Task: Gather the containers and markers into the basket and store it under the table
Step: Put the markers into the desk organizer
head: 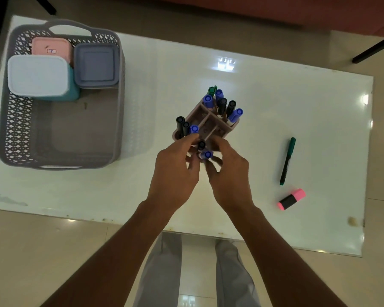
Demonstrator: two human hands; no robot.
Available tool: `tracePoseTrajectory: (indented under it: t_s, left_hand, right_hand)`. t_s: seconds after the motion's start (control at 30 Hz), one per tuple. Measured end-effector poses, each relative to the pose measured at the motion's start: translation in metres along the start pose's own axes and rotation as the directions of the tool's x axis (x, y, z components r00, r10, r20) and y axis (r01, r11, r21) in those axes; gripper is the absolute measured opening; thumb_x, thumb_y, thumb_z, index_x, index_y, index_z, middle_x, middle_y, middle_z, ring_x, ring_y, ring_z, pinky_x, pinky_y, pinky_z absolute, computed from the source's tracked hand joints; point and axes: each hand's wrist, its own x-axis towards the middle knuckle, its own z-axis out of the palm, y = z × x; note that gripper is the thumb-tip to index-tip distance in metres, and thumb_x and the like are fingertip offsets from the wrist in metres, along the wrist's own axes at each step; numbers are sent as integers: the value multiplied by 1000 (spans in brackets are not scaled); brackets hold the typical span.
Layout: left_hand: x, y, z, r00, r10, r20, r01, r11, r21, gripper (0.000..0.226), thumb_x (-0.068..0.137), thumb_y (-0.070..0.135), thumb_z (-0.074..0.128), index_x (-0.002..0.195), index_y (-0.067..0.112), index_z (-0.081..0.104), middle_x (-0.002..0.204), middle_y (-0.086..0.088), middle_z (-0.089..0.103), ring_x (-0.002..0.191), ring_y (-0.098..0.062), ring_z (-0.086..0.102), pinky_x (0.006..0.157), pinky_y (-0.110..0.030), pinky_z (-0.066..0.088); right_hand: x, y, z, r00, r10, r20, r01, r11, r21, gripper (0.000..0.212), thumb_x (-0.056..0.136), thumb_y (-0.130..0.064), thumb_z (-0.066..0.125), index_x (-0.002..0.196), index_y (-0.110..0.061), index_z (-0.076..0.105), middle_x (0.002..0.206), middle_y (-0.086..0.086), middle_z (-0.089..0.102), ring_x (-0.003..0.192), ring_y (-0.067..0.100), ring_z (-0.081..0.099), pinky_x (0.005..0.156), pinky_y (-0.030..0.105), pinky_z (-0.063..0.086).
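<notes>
A mauve marker holder with several blue, black and green markers stands at the table's middle. My left hand and my right hand meet at its near side, fingers curled around a blue-capped marker and a black-capped marker; which hand holds which is hidden. A grey lattice basket at the left holds a pink container, a purple container and a teal container with a white lid. A green marker and a pink highlighter lie at the right.
The white glossy table ends just in front of my legs. Tiled floor surrounds it. A dark furniture leg shows at the far right and an orange-red surface runs along the top.
</notes>
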Motion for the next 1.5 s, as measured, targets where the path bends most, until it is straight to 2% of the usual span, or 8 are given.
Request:
tracePoseTrajectory:
  t_s: [0.17, 0.37, 0.63, 0.77, 0.97, 1.13, 1.33, 1.5]
  left_hand:
    - [-10, -11, 4, 990, -46, -134, 32, 994, -107, 39, 87, -1, 65, 123, 13, 60, 112, 1, 71, 95, -10, 68, 86, -14, 54]
    - [-17, -22, 18, 973, -130, -191, 102, 983, -151, 34, 87, 1, 63, 117, 18, 60, 101, 18, 64, 91, 0, 66, 81, -5, 50]
    - [-13, -11, 37, 962, -4, -274, -30, 993, -117, 23, 89, 15, 60, 112, 15, 62, 109, 4, 66, 90, -5, 63, 71, -18, 53]
    - [-7, -12, 38, 968, 34, -247, -44, 998, -37, 25, 90, 12, 64, 114, 11, 62, 111, -2, 65, 89, -11, 64, 70, -25, 56]
    - [-6, -12, 35, 974, 65, -217, -57, 997, 42, 29, 91, 10, 65, 120, 9, 60, 115, -6, 65, 94, -16, 65, 76, -31, 57]
    - [-7, -12, 31, 966, 94, -242, -79, 994, 72, 26, 91, 8, 62, 117, 10, 61, 112, -4, 66, 93, -12, 64, 76, -28, 56]
    - [-20, -16, 30, 964, 112, -243, -82, 988, 130, 26, 91, 9, 62, 116, 3, 64, 110, -11, 67, 94, -22, 65, 77, -35, 58]
    - [-13, -14, 24, 955, 133, -265, -100, 986, 135, 28, 91, 9, 62, 118, 2, 65, 112, -15, 67, 97, -27, 67, 81, -37, 59]
  right_hand:
    - [4, 40, -33, 906, 200, -374, -180, 980, 87, 43, 78, 10, 52, 115, -8, 63, 107, -1, 67, 94, 12, 64, 70, 4, 43]
    - [22, 126, -81, 743, 530, -408, -623, 770, -134, 48, 89, -19, 62, 135, -7, 50, 132, 15, 56, 123, 34, 48, 99, 38, 39]
    - [47, 140, -85, 760, 542, -359, -604, 793, -82, 24, 91, -12, 59, 114, -9, 63, 100, 8, 70, 90, 23, 61, 74, 23, 38]
    - [43, 101, -84, 790, 549, -273, -470, 828, 305, 19, 91, -11, 63, 110, -10, 65, 92, 2, 68, 87, 24, 68, 79, 31, 57]
    - [21, 24, -71, 924, 374, -83, -198, 651, 733, 18, 93, 1, 60, 110, -3, 61, 96, 8, 69, 91, 23, 68, 86, 37, 59]
    - [22, -12, -55, 982, 123, -140, -8, 779, 627, 17, 91, 1, 61, 106, -9, 61, 102, 7, 72, 98, 21, 69, 91, 37, 56]
    - [19, -5, -26, 996, -84, -25, 88, 956, 281, 21, 93, -3, 59, 112, -11, 62, 97, -28, 63, 93, -13, 63, 78, 3, 47]
    - [24, 13, -15, 991, -107, 77, 99, 990, 101, 21, 93, -4, 57, 110, -16, 63, 95, -19, 64, 86, -26, 55, 77, -5, 39]
